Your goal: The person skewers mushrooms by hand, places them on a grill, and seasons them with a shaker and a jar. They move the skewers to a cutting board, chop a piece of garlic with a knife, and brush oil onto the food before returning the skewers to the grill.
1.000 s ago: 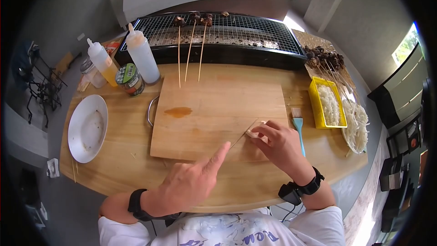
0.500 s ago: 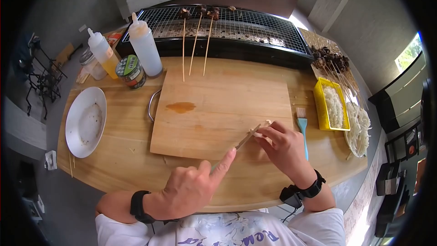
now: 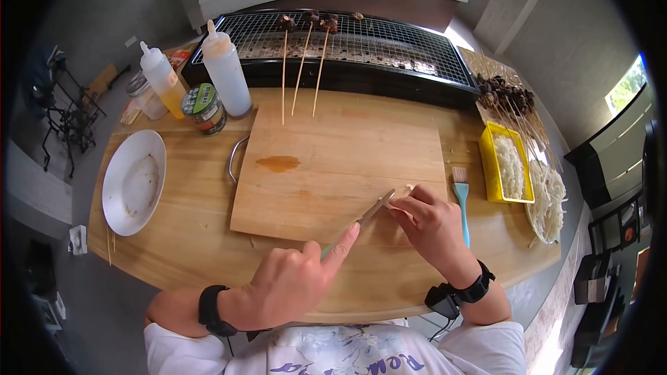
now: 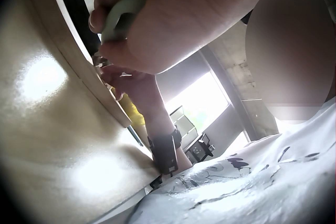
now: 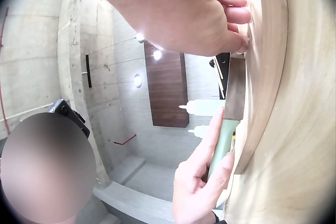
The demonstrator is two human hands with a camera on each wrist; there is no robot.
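My left hand (image 3: 285, 281) grips the pale green handle (image 5: 224, 142) of a knife, its index finger stretched along the top toward the blade (image 3: 376, 207). The blade slants across the right part of the wooden cutting board (image 3: 333, 160), its tip right at the fingertips of my right hand (image 3: 436, 228). Those bent fingers pinch a small pale piece of food against the board, mostly hidden under them. A pale bit (image 3: 410, 187) shows just beyond the fingers.
Behind the board stands a black grill (image 3: 361, 76) with several dark skewers. Squeeze bottles (image 3: 228, 80), a jar (image 3: 203, 110) and a white plate (image 3: 134, 184) are on the left. Rightward lie a blue brush (image 3: 462, 198), a yellow basket (image 3: 492, 167) and a plate of white shreds (image 3: 547, 194).
The knife blade has turned from edge-on to showing its flat side, beside the right fingertips. The right hand has shifted slightly, covering more of the pale piece. The head view has shifted a little.
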